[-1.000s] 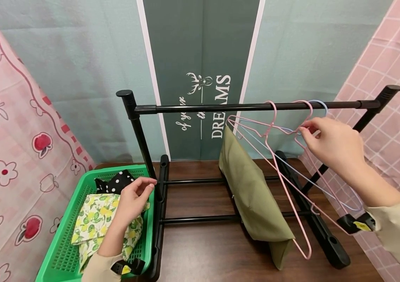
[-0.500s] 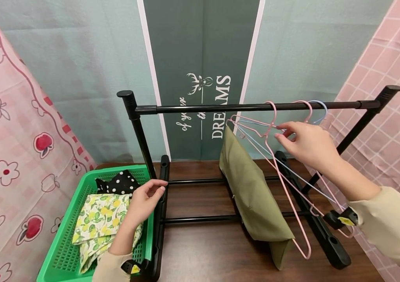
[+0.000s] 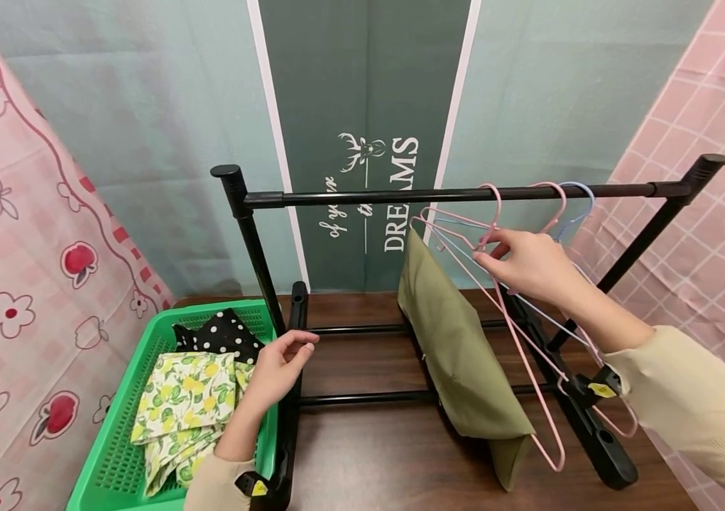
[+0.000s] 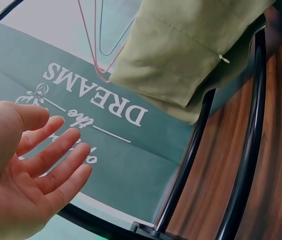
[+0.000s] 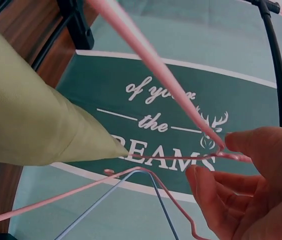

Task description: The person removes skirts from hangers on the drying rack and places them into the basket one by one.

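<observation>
My right hand (image 3: 525, 266) is at the neck of the front pink hanger (image 3: 522, 348), thumb and forefinger on either side of it. In the right wrist view a gap shows between that thumb and the fingers (image 5: 193, 182). An olive-green garment (image 3: 458, 341) hangs from this hanger, which hooks over the black rail (image 3: 362, 197). Behind it are another pink hanger (image 3: 554, 199) and a blue hanger (image 3: 582, 199), both on the rail. My left hand (image 3: 279, 369) holds nothing, its fingers loosely bent in the left wrist view, beside the rack's left post (image 3: 260, 262).
A green basket (image 3: 100, 433) stands at the left with a folded lemon-print cloth (image 3: 183, 394) and a black polka-dot cloth (image 3: 221, 333). Two lower black bars (image 3: 362, 399) cross above the brown tabletop (image 3: 375, 454). Printed curtains (image 3: 145, 106) enclose the back and sides.
My right hand has moved left along the rail, from the rear hangers to the front pink hanger's neck. My left hand has drifted slightly right. The hanging garment has stayed in place.
</observation>
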`<action>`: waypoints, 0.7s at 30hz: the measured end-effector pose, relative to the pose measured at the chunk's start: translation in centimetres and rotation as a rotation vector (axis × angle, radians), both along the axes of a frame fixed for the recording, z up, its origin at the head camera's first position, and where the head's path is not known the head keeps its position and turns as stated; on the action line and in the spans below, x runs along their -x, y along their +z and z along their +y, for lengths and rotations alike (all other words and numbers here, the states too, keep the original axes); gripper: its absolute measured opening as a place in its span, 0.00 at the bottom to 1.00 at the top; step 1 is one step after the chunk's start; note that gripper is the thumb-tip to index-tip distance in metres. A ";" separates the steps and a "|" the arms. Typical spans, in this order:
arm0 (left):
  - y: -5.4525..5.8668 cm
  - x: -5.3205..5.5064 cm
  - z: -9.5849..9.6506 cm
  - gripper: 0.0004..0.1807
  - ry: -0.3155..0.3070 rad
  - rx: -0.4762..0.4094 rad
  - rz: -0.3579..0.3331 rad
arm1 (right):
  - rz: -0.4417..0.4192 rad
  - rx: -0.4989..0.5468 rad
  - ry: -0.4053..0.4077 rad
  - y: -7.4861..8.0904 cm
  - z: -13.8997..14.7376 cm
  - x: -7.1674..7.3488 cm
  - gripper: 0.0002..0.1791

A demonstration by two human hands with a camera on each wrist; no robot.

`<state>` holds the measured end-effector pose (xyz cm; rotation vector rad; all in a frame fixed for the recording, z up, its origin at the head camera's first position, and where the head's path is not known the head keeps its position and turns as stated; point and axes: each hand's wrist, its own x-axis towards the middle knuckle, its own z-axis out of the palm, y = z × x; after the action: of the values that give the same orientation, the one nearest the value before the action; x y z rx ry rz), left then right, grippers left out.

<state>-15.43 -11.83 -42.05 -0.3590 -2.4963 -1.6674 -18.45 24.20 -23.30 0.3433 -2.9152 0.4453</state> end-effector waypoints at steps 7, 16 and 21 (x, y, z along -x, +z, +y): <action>-0.1 0.1 0.5 0.07 -0.003 0.018 -0.019 | 0.023 -0.006 -0.001 -0.5 -0.9 0.4 0.16; -0.4 0.1 0.6 0.07 -0.008 -0.008 -0.029 | 0.082 -0.036 -0.040 -0.7 -1.7 0.8 0.16; -0.4 0.1 0.6 0.07 -0.003 -0.004 -0.044 | 0.098 -0.018 -0.062 -0.6 -1.8 1.0 0.14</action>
<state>-15.50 -11.27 -42.47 -0.3301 -2.5241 -1.6996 -19.44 22.37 -23.88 0.2691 -2.8276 0.3820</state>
